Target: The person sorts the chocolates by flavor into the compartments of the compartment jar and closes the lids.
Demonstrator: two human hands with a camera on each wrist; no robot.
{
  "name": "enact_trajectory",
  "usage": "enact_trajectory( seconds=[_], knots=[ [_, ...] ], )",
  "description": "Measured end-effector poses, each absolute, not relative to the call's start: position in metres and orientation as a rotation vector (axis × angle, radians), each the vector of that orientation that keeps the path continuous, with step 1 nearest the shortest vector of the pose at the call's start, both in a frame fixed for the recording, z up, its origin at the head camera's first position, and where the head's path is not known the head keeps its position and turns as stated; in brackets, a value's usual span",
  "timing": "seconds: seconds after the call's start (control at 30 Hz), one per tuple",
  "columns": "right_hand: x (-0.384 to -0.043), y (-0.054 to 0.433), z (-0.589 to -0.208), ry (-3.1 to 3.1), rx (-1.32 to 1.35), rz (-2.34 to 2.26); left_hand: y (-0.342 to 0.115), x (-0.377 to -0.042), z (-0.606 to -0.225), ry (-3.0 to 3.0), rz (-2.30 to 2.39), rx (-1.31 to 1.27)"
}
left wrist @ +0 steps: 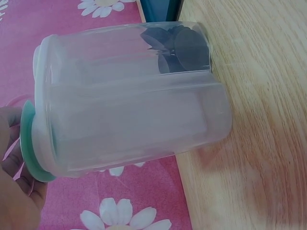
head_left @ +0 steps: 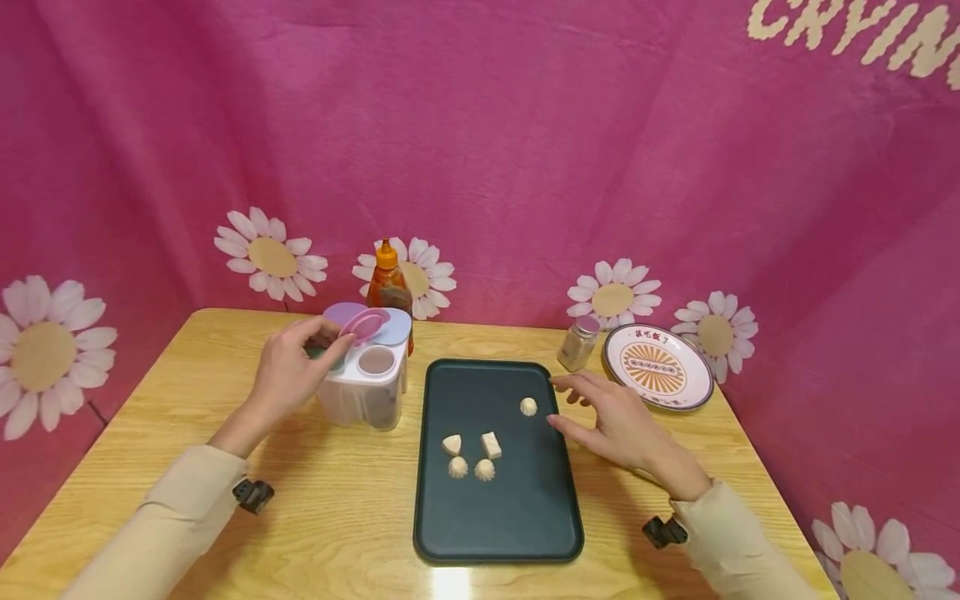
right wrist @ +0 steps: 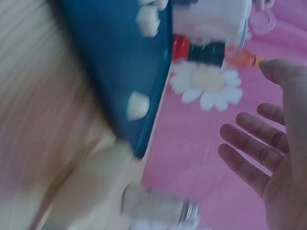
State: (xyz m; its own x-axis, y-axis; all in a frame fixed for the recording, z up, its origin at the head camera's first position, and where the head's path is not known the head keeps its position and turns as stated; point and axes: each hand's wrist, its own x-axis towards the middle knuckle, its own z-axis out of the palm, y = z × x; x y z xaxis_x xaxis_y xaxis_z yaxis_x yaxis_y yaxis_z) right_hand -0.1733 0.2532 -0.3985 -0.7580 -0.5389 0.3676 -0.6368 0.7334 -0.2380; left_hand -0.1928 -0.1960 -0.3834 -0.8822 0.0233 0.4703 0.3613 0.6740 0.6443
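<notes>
Pink cloth (head_left: 495,167) with white daisies (head_left: 272,256) behind a wood-grain bench (head_left: 352,517); pale lettering (head_left: 855,33) top right. Clear storage box (head_left: 348,404) with white top stands on the bench, left of a dark tray (head_left: 498,517). Left hand (head_left: 296,358) is over the box, thumb and fingers pinching a pink lid (head_left: 366,326), which is tilted up above the box top. Round opening (head_left: 377,361) just below that lid is uncovered. Purple lid (head_left: 342,312), blue lid (head_left: 394,327) and green lid (left wrist: 29,143) also on the box, green one right by the left fingers. Dark pieces (left wrist: 192,50) sit at the box's bottom, left wrist view. Right hand (head_left: 611,417) holds nothing, thumb and fingers wide apart, at the tray's right edge; contact with the rim can't be told. Five small white pieces on the tray: four grouped near the middle, one (head_left: 528,407) toward the back right, near the right hand. Bottle (head_left: 386,287) with orange cap behind box. Small jar (head_left: 579,343) and patterned plate (head_left: 658,367) back right.
</notes>
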Motion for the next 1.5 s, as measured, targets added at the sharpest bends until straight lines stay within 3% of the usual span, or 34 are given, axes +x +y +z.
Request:
enact_trajectory(
  seconds=[0.4, 0.83, 1.5],
  knots=[
    [-0.218, 0.166, -0.383, -2.478, 1.215, 0.645, -0.196, -0.195, -0.387, -2.423, -1.075, -0.297],
    [-0.254, 0.083, -0.367, -2.498, 1.257, 0.774, -0.197, -0.194, -0.386, -2.377, -1.041, -0.331],
    [-0.264, 0.043, -0.367, -2.444, 1.298, 0.942, -0.195, -0.188, -0.389, -2.345, -0.922, -0.432]
  ],
)
